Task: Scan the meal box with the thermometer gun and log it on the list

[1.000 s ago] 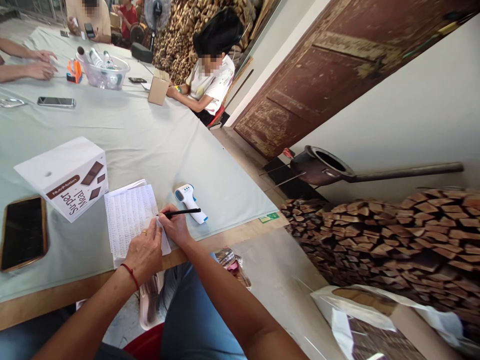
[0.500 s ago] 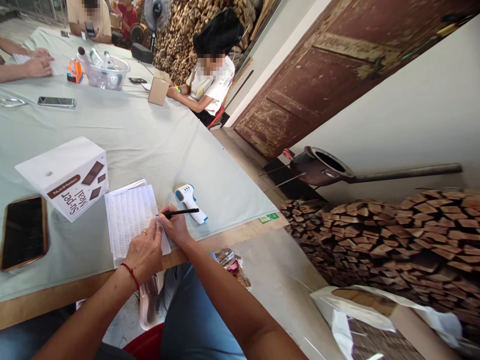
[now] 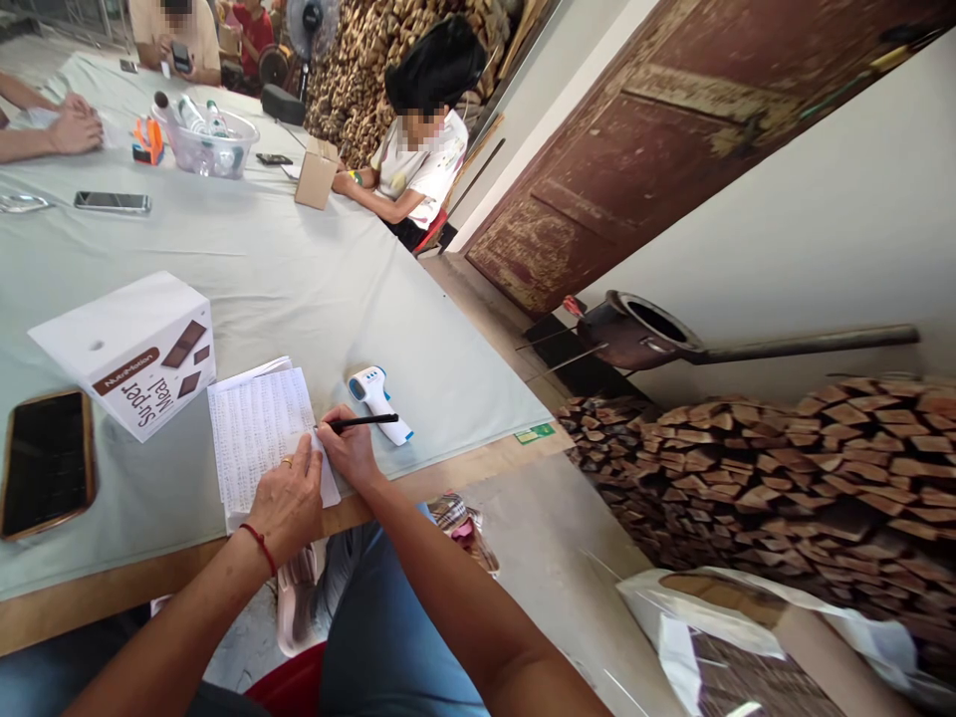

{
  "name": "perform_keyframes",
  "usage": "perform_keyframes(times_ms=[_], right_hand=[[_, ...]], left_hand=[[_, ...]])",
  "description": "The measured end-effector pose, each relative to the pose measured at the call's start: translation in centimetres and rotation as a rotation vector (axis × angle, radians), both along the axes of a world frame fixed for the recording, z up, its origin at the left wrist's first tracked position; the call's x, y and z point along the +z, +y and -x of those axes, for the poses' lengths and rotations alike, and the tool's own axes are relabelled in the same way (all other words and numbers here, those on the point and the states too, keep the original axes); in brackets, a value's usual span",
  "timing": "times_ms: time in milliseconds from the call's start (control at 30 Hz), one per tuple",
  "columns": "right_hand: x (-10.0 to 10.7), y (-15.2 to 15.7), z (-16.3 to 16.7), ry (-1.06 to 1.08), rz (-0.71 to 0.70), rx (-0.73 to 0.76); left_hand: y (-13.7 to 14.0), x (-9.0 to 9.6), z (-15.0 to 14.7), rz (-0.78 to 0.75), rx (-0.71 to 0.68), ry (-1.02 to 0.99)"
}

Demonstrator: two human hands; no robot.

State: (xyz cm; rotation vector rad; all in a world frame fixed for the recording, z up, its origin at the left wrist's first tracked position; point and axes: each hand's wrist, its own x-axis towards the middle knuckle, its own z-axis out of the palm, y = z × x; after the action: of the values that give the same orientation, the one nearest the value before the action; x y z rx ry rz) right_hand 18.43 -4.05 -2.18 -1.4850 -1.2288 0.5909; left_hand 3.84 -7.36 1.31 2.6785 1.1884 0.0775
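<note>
My right hand is closed around a black pen, its tip over the right side of a sheet of paper dense with handwriting. Flat on that sheet lies my left hand, fingers stretched out, a ring on one finger and a red cord at the wrist. More paper shows under the sheet's top edge. Just beyond the pen, a white and blue infrared thermometer rests on the tablecloth. A white box with brown print stands to the left of the paper, and a dark phone lies farther left.
On the far part of the table are a basin of bottles, an orange tape dispenser, another phone and a small cardboard box. Other people sit around it. Stacked firewood lines the wall at right.
My hands stay almost in place, with only a very slight shift of the pen. At the far end, a person's hands and held device have moved slightly.
</note>
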Motion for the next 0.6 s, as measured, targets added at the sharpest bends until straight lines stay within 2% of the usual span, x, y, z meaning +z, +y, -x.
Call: perform_keyframes(times_ms=[167,300,400,467,500,533,600], right_hand=[[-0.4,0.1,-0.1,-0.025,0.007,0.002],[-0.4,0.1,-0.1,0.018,-0.067,-0.126],[-0.5,0.2,-0.1,0.006,-0.143,-0.180],[-0.7,0.3,-0.2,-0.038,-0.136,-0.194],[-0.8,0.3,-0.3,-0.057,-0.124,-0.202],[-0.9,0.4,-0.3,-0.079,-0.112,-0.210],[-1.1,0.5,-0.4,-0.142,-0.109,-0.215]], left_hand=[[0.0,-0.1,-0.1,-0.003,0.003,-0.008],[-0.4,0.9,0.3,-0.003,0.017,-0.032],[-0.2,2.6,1.8,0.138,-0.069,-0.082],[0.4,3.8,3.5,0.288,-0.150,-0.246],[0.9,4.3,4.5,0.298,-0.128,-0.387],[1.5,4.8,5.7,0.217,-0.050,-0.549],[2.8,5.4,8.2,-0.144,0.233,-0.797]])
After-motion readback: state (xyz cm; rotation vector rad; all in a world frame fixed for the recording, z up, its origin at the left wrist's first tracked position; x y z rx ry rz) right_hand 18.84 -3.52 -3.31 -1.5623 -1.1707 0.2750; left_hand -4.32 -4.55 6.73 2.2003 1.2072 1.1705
